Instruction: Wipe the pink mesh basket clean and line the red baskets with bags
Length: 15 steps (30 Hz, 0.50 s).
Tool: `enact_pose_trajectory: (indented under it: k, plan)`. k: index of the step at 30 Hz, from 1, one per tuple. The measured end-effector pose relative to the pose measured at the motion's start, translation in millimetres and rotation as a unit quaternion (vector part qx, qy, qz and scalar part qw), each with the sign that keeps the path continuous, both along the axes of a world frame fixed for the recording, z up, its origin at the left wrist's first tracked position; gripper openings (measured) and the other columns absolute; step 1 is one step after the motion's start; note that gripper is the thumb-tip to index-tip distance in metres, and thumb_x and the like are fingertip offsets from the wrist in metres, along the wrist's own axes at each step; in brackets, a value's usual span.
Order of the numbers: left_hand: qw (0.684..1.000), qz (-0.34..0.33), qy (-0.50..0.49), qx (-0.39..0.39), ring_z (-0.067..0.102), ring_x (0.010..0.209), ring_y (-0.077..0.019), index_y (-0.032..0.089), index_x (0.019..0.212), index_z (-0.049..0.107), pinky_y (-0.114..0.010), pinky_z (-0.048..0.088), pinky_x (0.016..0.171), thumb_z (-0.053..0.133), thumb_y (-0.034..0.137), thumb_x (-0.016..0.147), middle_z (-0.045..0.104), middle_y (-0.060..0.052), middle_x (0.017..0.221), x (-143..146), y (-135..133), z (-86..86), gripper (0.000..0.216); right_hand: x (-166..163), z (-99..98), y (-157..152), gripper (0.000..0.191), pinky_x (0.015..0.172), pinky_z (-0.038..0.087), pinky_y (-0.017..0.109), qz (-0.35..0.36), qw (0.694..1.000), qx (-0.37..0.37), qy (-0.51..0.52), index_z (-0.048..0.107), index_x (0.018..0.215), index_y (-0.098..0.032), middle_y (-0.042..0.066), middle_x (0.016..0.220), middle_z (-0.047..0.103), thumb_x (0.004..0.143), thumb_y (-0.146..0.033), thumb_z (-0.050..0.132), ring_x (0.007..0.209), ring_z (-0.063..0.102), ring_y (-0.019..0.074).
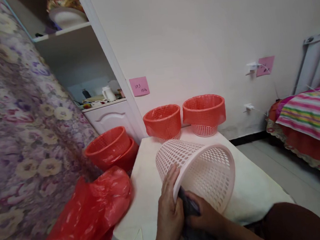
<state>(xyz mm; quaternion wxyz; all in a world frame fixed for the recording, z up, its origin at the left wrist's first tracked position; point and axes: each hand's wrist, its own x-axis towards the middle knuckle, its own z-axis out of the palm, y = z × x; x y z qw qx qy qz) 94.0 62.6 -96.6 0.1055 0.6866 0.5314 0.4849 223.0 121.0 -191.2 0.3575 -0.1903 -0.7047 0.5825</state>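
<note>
A pale pink perforated plastic basket [177,152] lies tipped on its side on the cloth-covered table, its mouth turned towards me and to the right. My left hand [170,202] grips the near rim, fingers lying along the outer wall and thumb at the edge. A dark grey cloth [189,207] is bunched in my right hand [204,213], which presses it against the rim at the basket's mouth. Part of the cloth hangs down below my hands.
Two baskets lined with red bags, a left one [163,121] and a right one [204,110], stand at the table's back. More red-lined baskets [107,145] are stacked at left, above a crumpled red plastic bag [97,209]. A floral curtain [24,148] hangs left; a bed [312,116] stands right.
</note>
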Motion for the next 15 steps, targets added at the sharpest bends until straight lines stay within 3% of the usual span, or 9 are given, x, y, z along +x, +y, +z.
enact_pose_trajectory:
  k: [2,4,7,12,15]
  plan:
    - [1.000,0.014,0.001,-0.005,0.028,0.146,-0.0152,0.037,0.144,0.037,-0.043,0.018,0.123,0.037,-0.005,0.072,0.037,0.004,0.156,-0.4,-2.1,3.5,0.083,7.7,-1.7,7.6,0.059,0.098,0.046,0.041,-0.046,0.984,0.102,-0.137,0.058,0.123,-0.017,0.012,0.119,0.063,0.065,-0.010,0.060,0.111,0.060,0.0269]
    - [1.000,0.027,0.008,-0.012,0.029,0.146,-0.0169,0.035,0.145,0.036,-0.044,0.021,0.123,0.039,-0.002,0.079,0.037,0.001,0.157,-0.5,-5.6,4.9,0.076,17.8,-4.2,19.8,0.061,0.098,0.046,0.045,-0.110,0.933,0.176,-0.293,0.059,0.125,-0.015,0.018,0.129,0.057,0.066,-0.003,0.053,0.114,0.059,0.0308]
    - [0.998,0.058,0.029,-0.005,0.030,0.146,-0.0203,0.033,0.147,0.032,-0.048,0.023,0.121,0.042,0.008,0.089,0.034,-0.003,0.158,1.7,-13.4,-9.4,0.064,31.6,-6.9,38.0,0.064,0.095,0.045,0.052,-0.189,0.884,0.183,-0.387,0.057,0.129,-0.016,0.022,0.140,0.046,0.069,0.003,0.044,0.120,0.055,0.0361]
    - [0.983,0.173,-0.065,-0.002,0.022,0.149,-0.0241,0.035,0.152,0.018,-0.054,0.019,0.121,0.043,0.023,0.095,0.025,-0.004,0.161,12.9,-26.3,-74.4,0.063,35.8,-11.9,47.5,0.064,0.098,0.044,0.052,-0.197,0.910,0.140,-0.338,0.054,0.131,-0.012,0.024,0.137,0.046,0.068,-0.002,0.051,0.121,0.053,0.0368]
    - [0.977,0.182,-0.107,-0.001,0.020,0.150,-0.0233,0.035,0.153,0.015,-0.053,0.017,0.122,0.040,0.022,0.095,0.022,-0.002,0.163,16.1,-28.6,-90.1,0.064,25.0,-13.4,36.3,0.061,0.102,0.044,0.042,-0.145,0.945,0.101,-0.275,0.054,0.129,-0.012,0.018,0.129,0.058,0.068,-0.009,0.058,0.118,0.058,0.0295]
